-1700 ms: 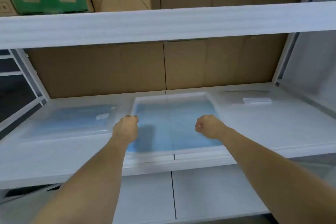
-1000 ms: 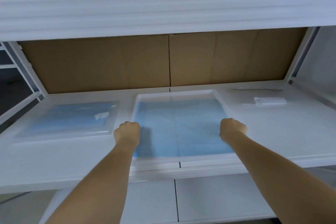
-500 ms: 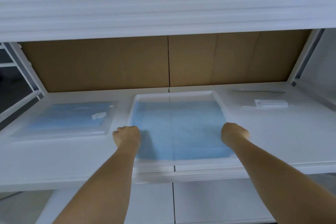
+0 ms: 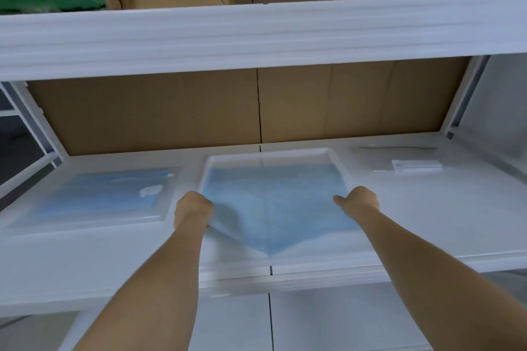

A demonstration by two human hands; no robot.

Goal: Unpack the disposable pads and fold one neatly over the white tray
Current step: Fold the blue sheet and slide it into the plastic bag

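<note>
Head view: left hand and right hand curled tight, gripping opposite side edges of thin light-blue disposable pad, stretched between them over shallow white plastic tray. Left of left hand, flat clear packet of blue pads.

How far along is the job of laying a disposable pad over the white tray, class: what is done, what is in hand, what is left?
Done: one blue pad is unpacked and lies in the white tray; the pack of remaining pads sits beside it. In hand: the left hand and right hand grip the pad's side edges, its near edge drooping to a point. Left: flattening it and folding it neatly over the tray.
</note>
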